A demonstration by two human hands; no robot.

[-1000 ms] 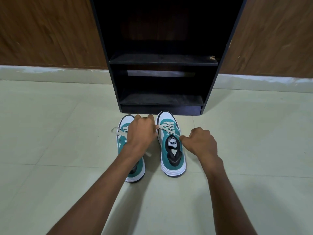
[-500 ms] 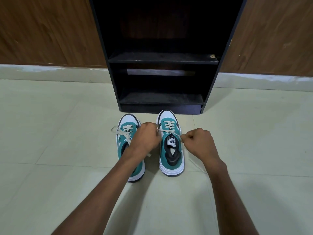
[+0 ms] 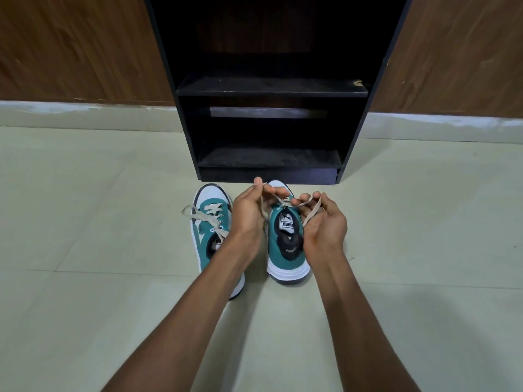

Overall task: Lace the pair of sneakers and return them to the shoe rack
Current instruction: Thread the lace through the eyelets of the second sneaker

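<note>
Two teal and white sneakers stand side by side on the floor, toes toward the rack. The left sneaker [image 3: 210, 227] has its beige lace threaded, with loose ends trailing left. Over the right sneaker [image 3: 285, 247], my left hand [image 3: 249, 216] pinches one end of its beige lace [image 3: 283, 203] above the toe. My right hand [image 3: 322, 224], palm up, holds the other end, which drapes across its fingers. The two lace ends cross above the tongue. The black shoe rack [image 3: 268, 89] stands just behind the shoes.
The rack has a lower shelf [image 3: 268, 159] and a middle shelf, both bare, against a brown wood-panelled wall [image 3: 70, 52]. Pale floor tiles [image 3: 85, 278] spread to both sides and toward me.
Both hands turned from fists pulling the lace sideways to raised, with the lace ends lifted and crossed over the right sneaker. The sneakers stayed in place.
</note>
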